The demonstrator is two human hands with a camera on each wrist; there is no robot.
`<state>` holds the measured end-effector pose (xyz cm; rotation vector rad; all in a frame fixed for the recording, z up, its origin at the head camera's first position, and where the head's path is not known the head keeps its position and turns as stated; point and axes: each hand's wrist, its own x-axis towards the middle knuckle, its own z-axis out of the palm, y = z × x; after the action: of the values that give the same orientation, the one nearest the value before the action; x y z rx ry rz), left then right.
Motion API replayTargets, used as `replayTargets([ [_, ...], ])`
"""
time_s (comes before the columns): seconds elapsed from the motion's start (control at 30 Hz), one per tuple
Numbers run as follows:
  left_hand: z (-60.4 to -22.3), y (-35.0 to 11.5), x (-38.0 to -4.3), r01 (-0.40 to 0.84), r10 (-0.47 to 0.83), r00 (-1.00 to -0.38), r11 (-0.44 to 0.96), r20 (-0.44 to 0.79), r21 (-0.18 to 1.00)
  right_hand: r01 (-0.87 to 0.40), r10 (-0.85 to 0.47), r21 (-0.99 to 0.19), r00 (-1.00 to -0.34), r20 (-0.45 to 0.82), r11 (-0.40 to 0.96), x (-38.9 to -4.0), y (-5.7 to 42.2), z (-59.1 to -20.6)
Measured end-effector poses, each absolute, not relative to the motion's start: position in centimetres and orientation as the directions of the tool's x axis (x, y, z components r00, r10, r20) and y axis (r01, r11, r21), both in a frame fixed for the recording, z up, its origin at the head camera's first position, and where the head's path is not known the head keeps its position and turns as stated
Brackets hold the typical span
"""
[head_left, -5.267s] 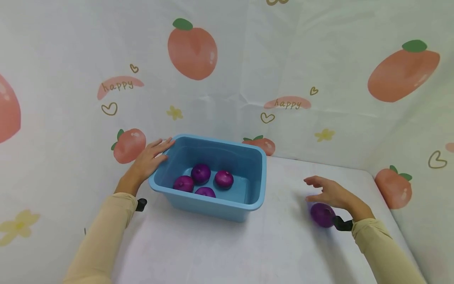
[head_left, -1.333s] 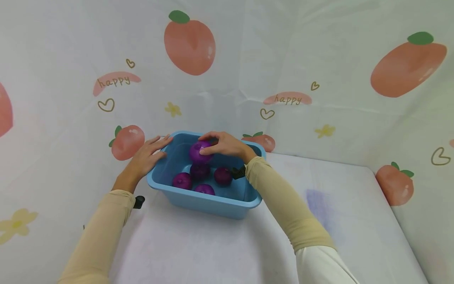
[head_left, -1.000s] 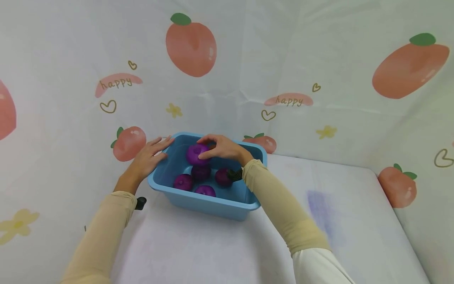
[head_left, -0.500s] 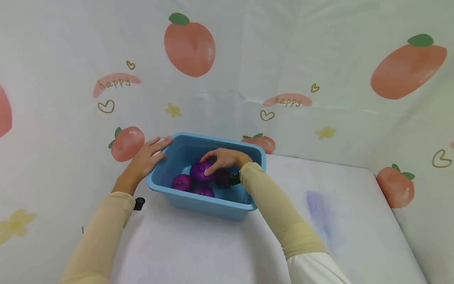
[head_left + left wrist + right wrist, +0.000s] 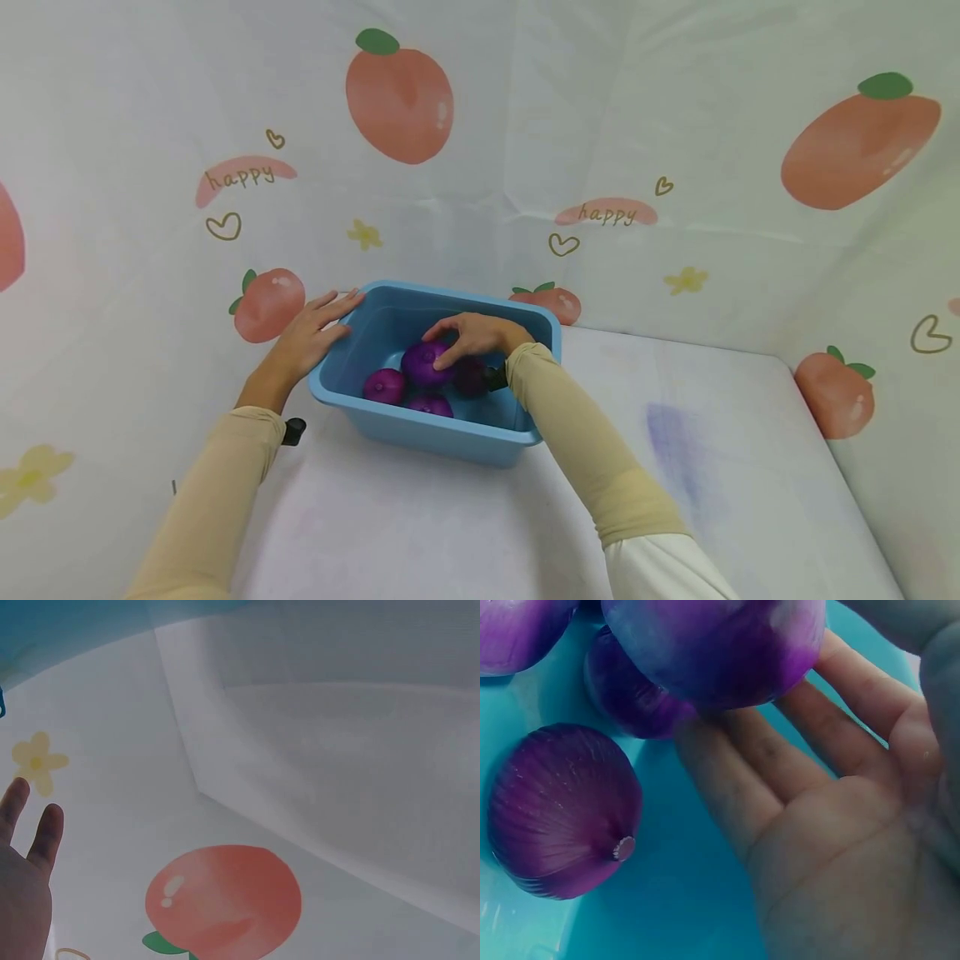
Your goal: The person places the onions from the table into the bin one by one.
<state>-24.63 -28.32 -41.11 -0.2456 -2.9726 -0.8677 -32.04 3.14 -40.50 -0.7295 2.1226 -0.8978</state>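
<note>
My right hand (image 5: 483, 335) reaches down into a blue plastic bin (image 5: 438, 433), its thumb and fingers gripping a purple onion (image 5: 420, 364). In the right wrist view that onion (image 5: 720, 652) lies against my fingers, overlapping a darker onion (image 5: 634, 690) behind it. Other purple onions sit in the bin: one onion (image 5: 384, 387) at the left, one onion (image 5: 432, 406) by the front wall, and one dark onion (image 5: 471, 379) under my right wrist. My left hand (image 5: 306, 340) rests on the bin's left rim with fingers extended; only part of this hand (image 5: 26, 892) shows in the left wrist view.
The bin stands on a white-covered table (image 5: 420, 533) near the back wall cloth (image 5: 495, 150), printed with fruit, hearts and flowers. A bluish smudge (image 5: 675, 442) marks the cover right of the bin. Black wrist cameras (image 5: 294, 431) stick out from both wrists.
The onion from the right of the table came over the bin in my right hand and was lowered among the others. Over the last half second both hands barely moved; the left stayed on the rim.
</note>
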Motion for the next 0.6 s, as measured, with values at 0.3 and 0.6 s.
replayTargets([
  [0.3,-41.0,-28.38,-24.62,0.151,0.135,-0.988,0.834,0.068,0.532,-0.26,-0.734,-0.773,-0.58,-0.354,0.578,-32.21,3.1,-40.43],
  [0.6,-40.95,-28.25,-24.6,0.159,0.138,-0.987,0.848,0.08,0.506,-0.283,-0.732,-0.767,-0.596,-0.329,0.575,-32.29,3.11,-40.36],
])
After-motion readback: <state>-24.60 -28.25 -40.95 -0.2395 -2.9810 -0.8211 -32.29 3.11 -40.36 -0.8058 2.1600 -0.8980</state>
